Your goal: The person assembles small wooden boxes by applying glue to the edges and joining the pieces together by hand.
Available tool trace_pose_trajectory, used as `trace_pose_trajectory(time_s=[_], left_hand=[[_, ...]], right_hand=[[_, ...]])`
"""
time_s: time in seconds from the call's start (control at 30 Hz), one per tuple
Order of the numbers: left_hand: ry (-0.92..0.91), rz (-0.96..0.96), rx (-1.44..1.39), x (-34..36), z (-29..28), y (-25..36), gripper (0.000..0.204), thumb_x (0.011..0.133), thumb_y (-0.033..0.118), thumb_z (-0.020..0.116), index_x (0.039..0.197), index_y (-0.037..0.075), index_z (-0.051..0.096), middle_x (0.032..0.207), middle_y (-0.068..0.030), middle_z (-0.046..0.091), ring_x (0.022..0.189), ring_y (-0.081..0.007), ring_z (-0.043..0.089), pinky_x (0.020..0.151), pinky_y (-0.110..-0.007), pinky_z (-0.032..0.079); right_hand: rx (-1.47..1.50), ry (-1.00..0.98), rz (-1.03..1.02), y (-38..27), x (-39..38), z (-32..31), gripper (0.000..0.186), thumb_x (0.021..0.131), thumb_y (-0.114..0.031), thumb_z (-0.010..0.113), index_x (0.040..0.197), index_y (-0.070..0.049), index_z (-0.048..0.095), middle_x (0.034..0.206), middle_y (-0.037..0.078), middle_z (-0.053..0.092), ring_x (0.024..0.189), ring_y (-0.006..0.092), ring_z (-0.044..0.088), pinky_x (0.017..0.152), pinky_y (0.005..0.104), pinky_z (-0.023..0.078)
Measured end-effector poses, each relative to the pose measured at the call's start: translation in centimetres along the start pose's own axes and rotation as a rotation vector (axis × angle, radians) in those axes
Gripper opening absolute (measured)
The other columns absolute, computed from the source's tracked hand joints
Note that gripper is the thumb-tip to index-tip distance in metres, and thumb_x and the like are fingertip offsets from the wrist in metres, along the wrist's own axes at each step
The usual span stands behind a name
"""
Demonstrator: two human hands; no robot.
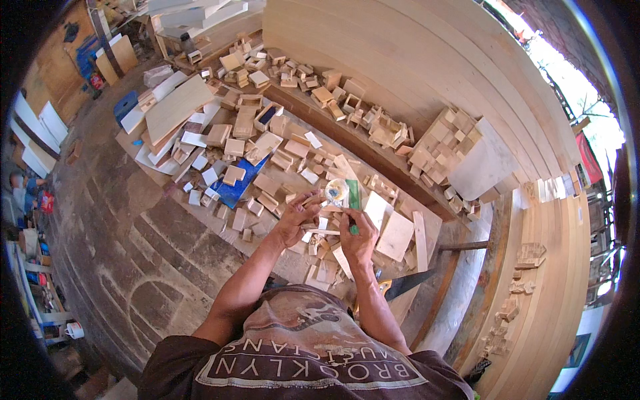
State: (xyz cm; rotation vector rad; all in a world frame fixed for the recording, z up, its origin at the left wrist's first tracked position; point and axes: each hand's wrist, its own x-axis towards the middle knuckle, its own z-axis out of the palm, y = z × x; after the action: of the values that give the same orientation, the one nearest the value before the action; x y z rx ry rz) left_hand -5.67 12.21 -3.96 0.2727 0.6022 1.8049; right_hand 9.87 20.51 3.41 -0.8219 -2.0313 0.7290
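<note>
The left hand has its fingers half curled, thumb close to them; whether it pinches a small piece of wood is too small to tell. The right hand is bent more tightly, just beside a green strip, its grip hidden by its own back. A thin pale strip lies between the hands, toward the near edge of the worktop, with a round whitish tub just past the fingertips. Work looks partway along: box-like wooden pieces, apparently put together, line the ledge along the far edge, while many loose blocks between the left corner and the middle seem left to handle, as does the pale strip
</note>
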Motion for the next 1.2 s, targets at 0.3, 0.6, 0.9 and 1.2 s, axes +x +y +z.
trace_pose_trajectory(time_s=[0.3, 0.6, 0.9, 1.2], left_hand=[[0.017, -0.01, 0.067, 0.1, -0.3, -0.1, 0.06, 0.089, 0.009, 0.073, 0.142, 0.005, 0.046, 0.124, -0.0093, 0.063, 0.076, -0.0114, 0.063, 0.068, -0.025, 0.056], [0.082, -0.04, -0.002, -0.5, -1.5, -0.3, 0.052, 0.089, 0.009, 0.072, 0.137, 0.008, 0.051, 0.111, -0.0048, 0.066, 0.074, -0.0116, 0.063, 0.068, -0.026, 0.056], [0.139, 0.004, 0.026, -2.1, -2.3, 1.5, 0.047, 0.09, 0.014, 0.072, 0.133, 0.009, 0.052, 0.094, -0.0038, 0.064, 0.069, -0.013, 0.063, 0.062, -0.027, 0.052], [0.105, 0.032, -0.026, -1.8, -2.8, 2.0, 0.045, 0.092, 0.017, 0.07, 0.134, 0.011, 0.053, 0.115, -0.0052, 0.06, 0.073, -0.0115, 0.061, 0.062, -0.024, 0.05]], right_hand=[[0.068, -0.051, -0.022, 0.4, 0.0, 0.1, 0.016, 0.086, -0.001, 0.068, 0.101, -0.001, 0.071, 0.083, 0.01, 0.072, 0.068, 0.0147, 0.065, 0.065, 0.0275, 0.052], [0.277, 0.004, 0.337, 5.6, 1.1, 0.9, 0.013, 0.09, -0.01, 0.07, 0.099, 0.0, 0.07, 0.079, 0.012, 0.072, 0.066, 0.0119, 0.066, 0.06, 0.0283, 0.051], [-0.292, -0.315, -0.08, 10.8, 6.1, 4.6, 0.01, 0.082, -0.009, 0.07, 0.089, -0.002, 0.073, 0.101, 0.013, 0.06, 0.098, 0.0327, 0.06, 0.087, 0.0439, 0.049], [-0.387, -0.328, -0.084, 9.7, 6.0, 5.6, 0.01, 0.082, -0.011, 0.07, 0.089, -0.006, 0.075, 0.123, 0.012, 0.057, 0.118, 0.0315, 0.051, 0.101, 0.0523, 0.037]])
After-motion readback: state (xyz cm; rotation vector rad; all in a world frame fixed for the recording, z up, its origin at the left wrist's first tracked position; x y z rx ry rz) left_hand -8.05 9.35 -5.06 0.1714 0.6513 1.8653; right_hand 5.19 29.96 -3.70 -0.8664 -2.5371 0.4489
